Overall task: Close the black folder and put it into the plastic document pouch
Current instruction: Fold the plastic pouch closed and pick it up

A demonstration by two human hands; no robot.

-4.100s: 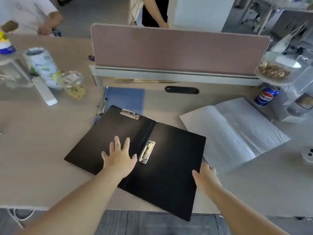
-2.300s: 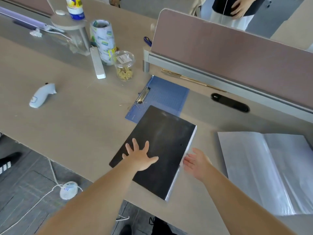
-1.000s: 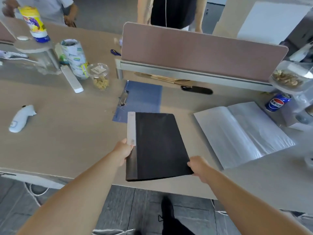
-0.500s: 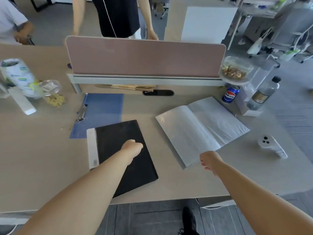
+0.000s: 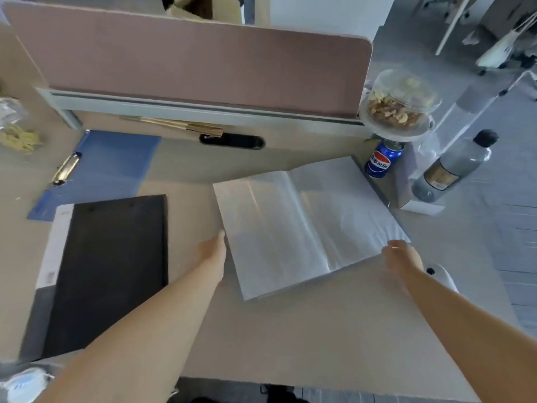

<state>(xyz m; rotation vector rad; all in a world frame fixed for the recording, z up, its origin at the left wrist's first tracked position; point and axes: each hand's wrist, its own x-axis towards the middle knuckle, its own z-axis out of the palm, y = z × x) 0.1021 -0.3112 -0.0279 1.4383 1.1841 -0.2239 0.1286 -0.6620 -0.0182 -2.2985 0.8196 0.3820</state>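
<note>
Folder closed, flat on worktop at left, long axis running near-to-far, pale spine strip on left edge. Pouch flat at centre-right, skewed, long axis tilted toward far left. Left hand at pouch's left edge, right hand at its near right corner; grip on either: cannot tell, blurred.

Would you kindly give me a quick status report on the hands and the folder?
Left hand and right hand at the pouch's near edges, grip unclear. Black folder closed, flat on the desk, left of the pouch, not inserted. Nothing between them.
</note>
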